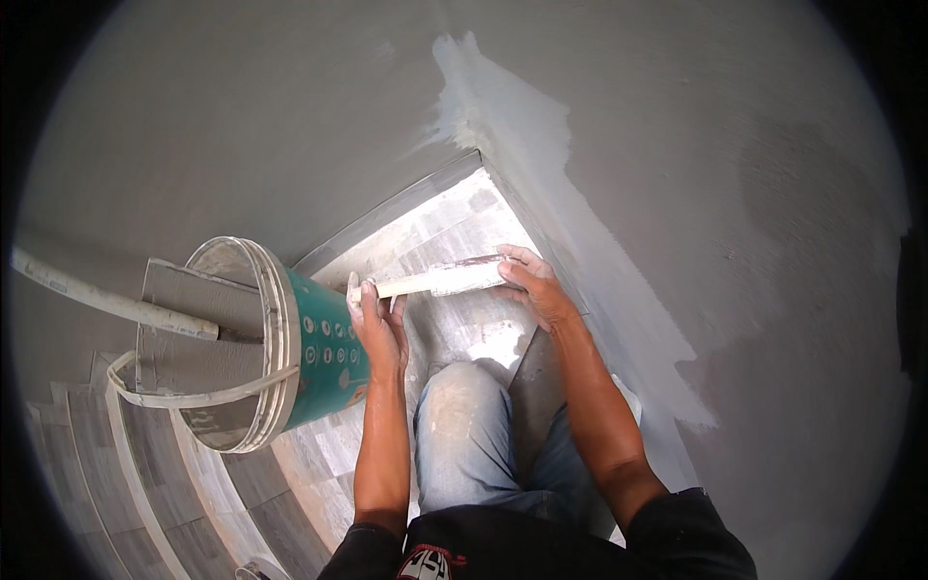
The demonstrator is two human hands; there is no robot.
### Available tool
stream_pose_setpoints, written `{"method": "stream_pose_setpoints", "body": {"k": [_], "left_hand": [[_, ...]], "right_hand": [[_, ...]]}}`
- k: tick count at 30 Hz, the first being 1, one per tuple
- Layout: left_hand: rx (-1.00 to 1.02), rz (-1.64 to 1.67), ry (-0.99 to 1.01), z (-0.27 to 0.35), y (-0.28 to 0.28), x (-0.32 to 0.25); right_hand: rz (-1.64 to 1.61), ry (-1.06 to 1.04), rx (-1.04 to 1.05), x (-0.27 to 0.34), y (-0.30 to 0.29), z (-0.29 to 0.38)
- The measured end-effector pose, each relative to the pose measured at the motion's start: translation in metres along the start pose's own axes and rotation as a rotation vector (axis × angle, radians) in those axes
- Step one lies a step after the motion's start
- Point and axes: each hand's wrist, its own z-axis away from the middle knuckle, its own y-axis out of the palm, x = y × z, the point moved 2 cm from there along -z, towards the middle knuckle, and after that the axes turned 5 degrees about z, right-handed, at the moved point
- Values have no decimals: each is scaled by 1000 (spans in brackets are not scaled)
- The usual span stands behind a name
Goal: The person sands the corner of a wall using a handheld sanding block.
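Observation:
In front of my knees I hold a brush-like tool [464, 278] level between both hands. It has a narrow pale handle and a wider, whitish, coated end; glare hides its detail. My left hand [378, 326] pinches the tip of the handle between thumb and fingers, close to the bucket. On the other side, my right hand [535, 286] grips the wide end with thumb and fingertips. Left of my left hand, a green plastic bucket [326, 362] tilts in view with its pale rim facing left. A grey flat board [203, 308] and a pale tube-shaped handle [152, 312] stick out of it.
Two grey walls meet at a corner ahead, with a pale coating patch [522, 123] along it. Grey skirting [399, 206] edges the tiled floor [464, 225]. Tiled steps [196, 500] descend at lower left. The bucket's pale handle [210, 399] hangs out toward them.

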Motion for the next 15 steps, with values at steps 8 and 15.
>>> {"method": "stream_pose_setpoints", "body": {"k": [8, 15], "left_hand": [[91, -67, 34, -25, 14, -19], [112, -201, -48, -36, 17, -24]], "right_hand": [[215, 112, 318, 0, 1, 5], [261, 60, 418, -1, 11, 4]]}}
